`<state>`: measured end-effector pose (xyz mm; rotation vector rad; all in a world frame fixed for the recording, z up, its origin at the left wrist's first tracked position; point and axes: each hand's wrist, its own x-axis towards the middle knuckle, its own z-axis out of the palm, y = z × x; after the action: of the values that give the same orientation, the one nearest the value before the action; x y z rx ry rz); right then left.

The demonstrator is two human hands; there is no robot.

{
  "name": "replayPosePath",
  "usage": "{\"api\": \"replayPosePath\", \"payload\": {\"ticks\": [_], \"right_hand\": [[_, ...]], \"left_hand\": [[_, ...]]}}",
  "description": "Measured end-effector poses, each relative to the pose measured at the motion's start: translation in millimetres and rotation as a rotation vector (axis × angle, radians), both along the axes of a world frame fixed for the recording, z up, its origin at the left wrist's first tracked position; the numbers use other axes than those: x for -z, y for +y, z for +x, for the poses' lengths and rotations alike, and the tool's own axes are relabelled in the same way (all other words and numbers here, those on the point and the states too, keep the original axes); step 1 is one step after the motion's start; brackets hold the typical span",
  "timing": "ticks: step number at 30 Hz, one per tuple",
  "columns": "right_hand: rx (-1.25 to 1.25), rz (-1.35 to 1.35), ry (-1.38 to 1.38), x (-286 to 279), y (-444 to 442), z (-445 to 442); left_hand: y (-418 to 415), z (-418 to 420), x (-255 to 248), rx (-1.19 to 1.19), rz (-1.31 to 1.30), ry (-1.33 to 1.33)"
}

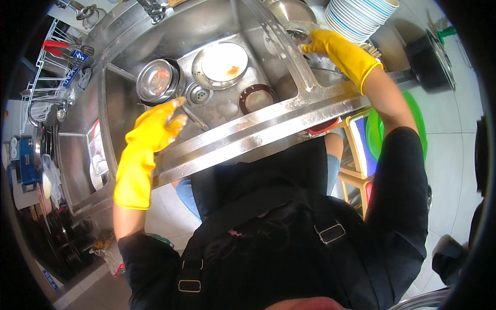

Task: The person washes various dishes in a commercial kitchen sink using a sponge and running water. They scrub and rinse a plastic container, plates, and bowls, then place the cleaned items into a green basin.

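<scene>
My left hand (164, 124), in a yellow rubber glove, hangs over the near left of the middle sink basin with its fingers apart and nothing held. Just beyond it are stacked metal bowls (155, 80) with reddish residue, and a metal handle (195, 117) lies near its fingertips. A white plate (223, 62) with an orange stain rests on a metal dish (200, 73). A brown-rimmed round dish (258, 101) lies nearer the basin's front wall. My right hand (321, 43), gloved alike, reaches into the right basin among wet dishes; what its fingers touch is unclear.
Stacked blue-rimmed white bowls (358, 17) stand beyond my right hand, with a large metal bowl (290, 11) to their left. A steel divider (285, 50) separates the basins. A black pot (430, 62) is at the right; a white wire rack (46, 77) holds utensils at the left.
</scene>
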<state>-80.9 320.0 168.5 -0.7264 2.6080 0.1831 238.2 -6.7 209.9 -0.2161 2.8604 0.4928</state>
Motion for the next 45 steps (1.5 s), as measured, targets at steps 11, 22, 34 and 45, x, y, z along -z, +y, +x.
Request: {"api": "replayPosePath", "payload": {"ticks": [11, 22, 34, 45], "right_hand": [[0.241, -0.652, -0.597, 182.5, -1.2, -123.4], [-0.035, -0.188, -0.376, 134.0, -33.7, -111.0], [1.154, -0.807, -0.513, 52.2, -2.6, -84.8], [0.515, -1.068, -0.096, -107.7, -44.5, 78.9]], "left_hand": [[32.7, -20.5, 11.1, -0.118, 0.166, -0.046], [23.1, -20.0, 40.9, -0.089, 0.119, -0.041], [22.8, -23.9, 46.5, -0.066, 0.192, 0.003], [48.6, -27.7, 10.7, -0.132, 1.135, 0.223]]}}
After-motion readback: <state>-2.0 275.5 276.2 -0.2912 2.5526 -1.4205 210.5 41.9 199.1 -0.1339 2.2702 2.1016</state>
